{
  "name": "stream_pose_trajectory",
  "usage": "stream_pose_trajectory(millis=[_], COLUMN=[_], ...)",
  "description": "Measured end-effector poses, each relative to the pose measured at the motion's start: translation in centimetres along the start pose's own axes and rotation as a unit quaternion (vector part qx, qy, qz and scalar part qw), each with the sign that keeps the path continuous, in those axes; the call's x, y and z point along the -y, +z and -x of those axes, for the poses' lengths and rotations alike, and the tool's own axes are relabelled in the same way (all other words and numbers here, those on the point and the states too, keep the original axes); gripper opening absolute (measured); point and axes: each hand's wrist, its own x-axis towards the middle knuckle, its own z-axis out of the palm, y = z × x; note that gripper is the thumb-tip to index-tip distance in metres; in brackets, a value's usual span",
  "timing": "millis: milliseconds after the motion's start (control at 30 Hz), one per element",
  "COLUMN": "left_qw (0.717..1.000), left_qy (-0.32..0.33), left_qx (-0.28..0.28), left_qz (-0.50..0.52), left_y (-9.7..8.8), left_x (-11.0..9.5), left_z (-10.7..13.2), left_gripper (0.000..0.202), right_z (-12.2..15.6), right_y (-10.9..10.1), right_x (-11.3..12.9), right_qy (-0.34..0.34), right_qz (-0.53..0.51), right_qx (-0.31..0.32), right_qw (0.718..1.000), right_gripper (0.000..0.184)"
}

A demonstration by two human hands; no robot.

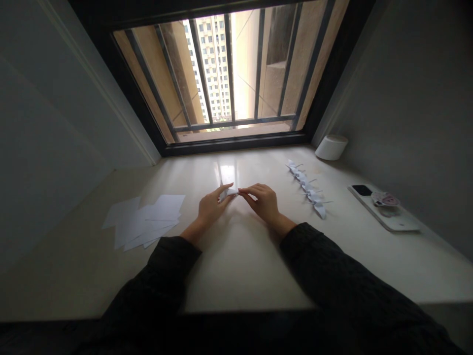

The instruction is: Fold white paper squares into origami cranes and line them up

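Between my hands, above the middle of the pale sill, is a small folded white paper [229, 192]. My left hand [212, 203] grips its left side between thumb and fingers. With thumb and fingertips, my right hand [263, 199] pinches the paper's pointed right end. My fingers hide part of the folds. To the right, several white paper cranes [306, 186] stand close together in a slanting row. On the left lies a loose pile of white paper sheets [148, 222], some overlapping.
A white phone [401, 222] with a round grip on its back lies at the right. Behind it, a white cup-like object [331, 147] stands by the wall. A barred window with a dark frame [236, 144] rises at the back. The sill's front edge [244, 310] is close to me.
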Motion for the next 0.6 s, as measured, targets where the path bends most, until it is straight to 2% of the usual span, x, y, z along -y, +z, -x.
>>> stream_pose_trajectory(millis=[100, 200, 267, 333, 467, 600], left_qw=[0.999, 0.999, 0.999, 0.995, 0.953, 0.924], left_qy=[0.029, 0.031, 0.028, 0.023, -0.004, -0.015], left_qx=[-0.022, -0.018, -0.009, 0.009, 0.038, 0.031], left_qz=[-0.014, -0.016, 0.019, 0.100, 0.300, 0.381], left_y=[-0.1, -0.1, 0.1, 0.5, 0.8, 0.7], left_x=[-0.3, -0.3, 0.0, 0.4, 0.8, 0.4], left_z=[0.1, 0.0, -0.1, -0.4, -0.9, -1.0], left_gripper=[0.041, 0.040, 0.039, 0.038, 0.047, 0.056], right_z=[0.0, -0.1, -0.1, -0.2, -0.3, -0.4], right_y=[-0.1, -0.3, -0.5, -0.6, -0.6, -0.2], right_x=[0.0, 0.2, 0.5, 0.9, 1.4, 1.1], right_qy=[-0.035, -0.062, -0.076, -0.085, -0.032, 0.050], right_qz=[0.050, 0.076, 0.069, 0.041, -0.059, -0.161], right_qx=[0.014, 0.025, 0.030, 0.030, -0.008, -0.024], right_qw=[0.998, 0.995, 0.994, 0.995, 0.998, 0.985], right_gripper=[0.018, 0.019, 0.020, 0.020, 0.030, 0.027])
